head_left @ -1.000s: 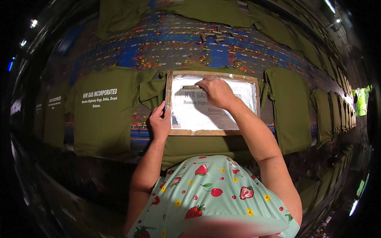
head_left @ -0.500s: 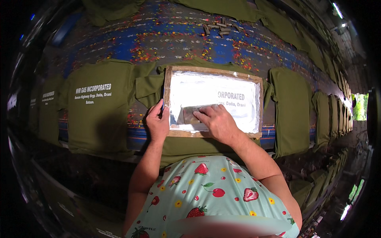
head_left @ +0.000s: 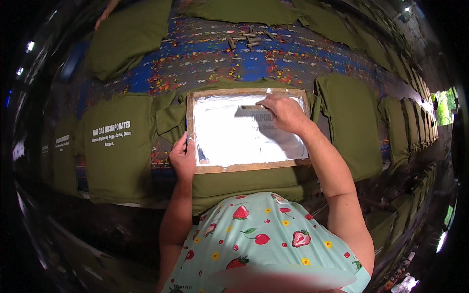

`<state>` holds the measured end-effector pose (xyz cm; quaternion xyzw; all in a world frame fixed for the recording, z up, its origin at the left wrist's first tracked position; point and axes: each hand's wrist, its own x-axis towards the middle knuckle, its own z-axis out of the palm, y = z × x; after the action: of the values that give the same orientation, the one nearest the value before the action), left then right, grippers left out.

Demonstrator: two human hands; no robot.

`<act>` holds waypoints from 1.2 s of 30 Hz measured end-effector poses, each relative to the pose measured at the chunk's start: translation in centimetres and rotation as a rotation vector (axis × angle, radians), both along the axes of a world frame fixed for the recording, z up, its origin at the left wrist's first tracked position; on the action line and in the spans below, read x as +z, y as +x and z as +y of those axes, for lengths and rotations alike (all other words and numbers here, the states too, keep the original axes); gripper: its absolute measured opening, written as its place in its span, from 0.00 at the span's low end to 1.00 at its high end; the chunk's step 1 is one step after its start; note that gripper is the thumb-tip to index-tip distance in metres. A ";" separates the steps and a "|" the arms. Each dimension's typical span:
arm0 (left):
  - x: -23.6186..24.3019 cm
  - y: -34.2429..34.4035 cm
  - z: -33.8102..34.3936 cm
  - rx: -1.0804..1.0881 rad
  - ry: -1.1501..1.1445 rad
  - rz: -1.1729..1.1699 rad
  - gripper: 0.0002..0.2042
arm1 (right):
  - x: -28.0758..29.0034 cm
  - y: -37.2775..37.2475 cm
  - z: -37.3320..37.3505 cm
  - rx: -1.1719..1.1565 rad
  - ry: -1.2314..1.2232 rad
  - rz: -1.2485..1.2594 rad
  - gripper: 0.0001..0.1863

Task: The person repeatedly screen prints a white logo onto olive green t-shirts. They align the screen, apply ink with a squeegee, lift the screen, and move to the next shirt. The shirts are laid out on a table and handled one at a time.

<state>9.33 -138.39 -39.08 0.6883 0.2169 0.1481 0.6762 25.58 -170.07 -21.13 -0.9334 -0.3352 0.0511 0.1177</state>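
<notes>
A wooden-framed printing screen (head_left: 251,166) lies flat over an olive green shirt (head_left: 244,181) in front of me. White ink covers much of its mesh, and some lettering shows through toward the right. My left hand (head_left: 183,158) is closed on the frame's left side, near the lower corner. In my right hand (head_left: 286,115), closed around it, is a flat squeegee (head_left: 250,108) near the screen's far edge. The squeegee is tilted and casts a shadow over the mesh; whether its edge touches the mesh I cannot tell.
To the left lies an olive shirt with white lettering (head_left: 117,168); to the right, a plain olive shirt (head_left: 349,132). Several short dark cylinders (head_left: 251,41) rest on the ink-spotted table (head_left: 215,58) beyond. At far left, another person's arm (head_left: 106,15) reaches beside a shirt (head_left: 129,36).
My right hand has moved the squeegee from the near left part of the screen to its far side. Another person's arm has appeared at far left, where more of a shirt now shows.
</notes>
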 end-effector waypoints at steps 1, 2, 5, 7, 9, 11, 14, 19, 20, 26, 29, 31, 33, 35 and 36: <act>0.1 0.0 0.1 0.002 0.014 0.014 0.21 | -0.4 0.1 -0.2 0.030 0.048 -0.027 0.24; 0.2 0.1 0.1 0.011 0.009 0.062 0.21 | -0.8 0.2 -0.3 0.013 0.043 -0.008 0.26; 0.5 0.0 0.2 0.006 0.019 0.064 0.20 | -1.9 -3.1 -1.3 0.118 0.050 -0.053 0.28; 0.6 0.0 0.3 0.005 0.085 0.116 0.20 | -2.2 -6.6 -2.0 0.156 0.071 -0.073 0.25; 0.7 -0.1 0.1 0.008 0.122 0.091 0.20 | -2.1 -9.3 -2.8 0.188 0.096 -0.117 0.22; 0.7 -0.1 -0.1 0.018 0.132 -0.011 0.20 | -1.4 -11.5 -3.5 0.176 0.093 -0.087 0.24; 0.7 -0.2 0.0 0.019 0.220 0.008 0.19 | 0.3 -12.3 -4.9 0.164 0.036 0.019 0.23; 0.3 -0.1 0.3 -0.019 0.087 -0.069 0.18 | 2.6 -4.7 -8.7 0.107 0.030 0.255 0.27; 0.3 -0.2 0.2 -0.014 0.081 -0.084 0.18 | 2.6 -2.9 -8.9 0.097 0.028 0.217 0.26; 0.4 0.1 0.1 0.025 0.082 0.002 0.20 | 0.4 2.3 -8.2 0.010 0.078 0.056 0.27; 0.8 0.1 -0.2 0.041 0.063 0.002 0.20 | -0.1 1.0 -8.4 0.058 0.048 0.020 0.28; 1.1 0.0 -0.1 0.020 0.111 0.017 0.20 | -0.4 -1.3 -8.5 0.103 0.056 -0.049 0.28; 1.3 0.0 -0.3 0.034 0.076 0.014 0.20 | -0.8 -3.4 -8.7 0.122 0.072 -0.072 0.27; 1.4 0.0 -0.4 0.037 0.055 0.009 0.20 | -0.9 -5.4 -9.2 0.138 0.112 -0.093 0.25; 1.5 0.0 -0.4 0.038 0.057 0.007 0.20 | -1.0 -6.4 -9.3 0.130 0.105 -0.092 0.25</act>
<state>9.34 -138.83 -37.63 0.7035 0.2281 0.1645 0.6527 19.20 -179.36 -22.16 -0.9035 -0.4024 -0.0017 0.1472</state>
